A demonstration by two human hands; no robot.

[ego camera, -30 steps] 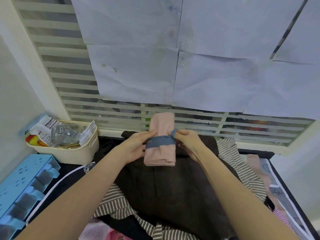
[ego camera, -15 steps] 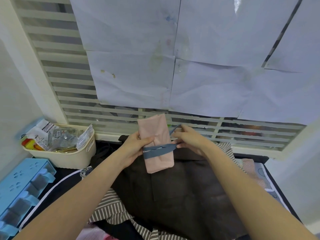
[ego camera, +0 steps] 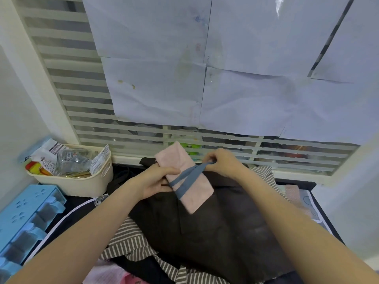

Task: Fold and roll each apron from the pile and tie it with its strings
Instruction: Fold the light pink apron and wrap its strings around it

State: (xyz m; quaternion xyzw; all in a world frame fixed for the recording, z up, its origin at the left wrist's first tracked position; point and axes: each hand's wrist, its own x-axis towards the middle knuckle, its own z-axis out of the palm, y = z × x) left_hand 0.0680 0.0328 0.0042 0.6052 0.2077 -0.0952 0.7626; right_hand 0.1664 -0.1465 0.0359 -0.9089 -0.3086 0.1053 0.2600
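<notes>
Slatted white blinds [ego camera: 82, 111] hung with paper sheets [ego camera: 246, 89] back a surface heaped with aprons: a dark brown apron [ego camera: 215, 232] lies on top of striped ones [ego camera: 131, 242]. Above that pile the left hand [ego camera: 155, 181] grips a rolled pink apron [ego camera: 190, 181], tilted with its far end to the left. The right hand [ego camera: 223, 162] pinches the blue strings [ego camera: 188, 177] that cross the roll. A cream basket [ego camera: 82, 183] of packets and a blue tray [ego camera: 26, 218] sit at left.
</notes>
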